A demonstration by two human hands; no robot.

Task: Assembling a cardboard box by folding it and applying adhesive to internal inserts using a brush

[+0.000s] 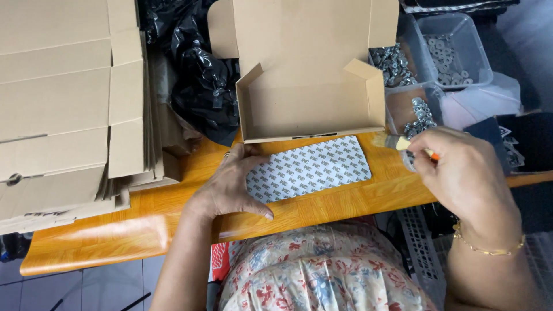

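A flat rectangular sheet [311, 167] with a grey repeated pattern lies on the orange wooden table [144, 219]. My left hand [233, 184] rests on the sheet's left end, thumb along its near edge and fingers at its far corner. My right hand [461, 173] holds a small paintbrush [394, 142] with pale bristles and an orange handle, just right of the sheet. An open cardboard box [311, 103] stands directly behind the sheet, its lid flap raised.
A stack of flat unfolded cardboard boxes [63, 103] fills the left side. Black plastic bags [201, 75] lie behind the table. Clear plastic tubs [449, 49] with metal washers and small hardware [419, 115] stand at the back right.
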